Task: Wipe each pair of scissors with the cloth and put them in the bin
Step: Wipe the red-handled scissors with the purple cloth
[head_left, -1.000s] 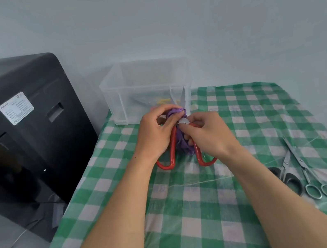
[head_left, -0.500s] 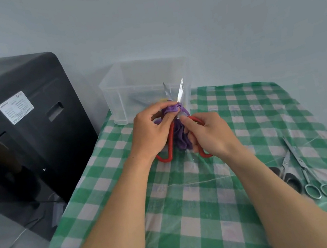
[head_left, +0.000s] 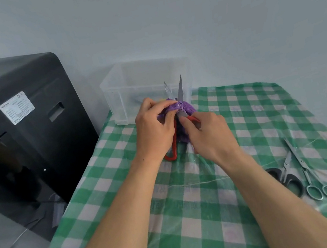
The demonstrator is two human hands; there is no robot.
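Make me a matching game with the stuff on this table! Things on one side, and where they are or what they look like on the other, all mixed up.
Things:
1. red-handled scissors
2. purple cloth
3. clear bin
4. all-metal scissors

Places or states:
a. standing at the far left corner of the checked tablecloth
b. lying flat at the right side
c. bunched around the blades
d. blades open, tips pointing up

Pairs: 1-d, 2-c, 3-a, 4-b
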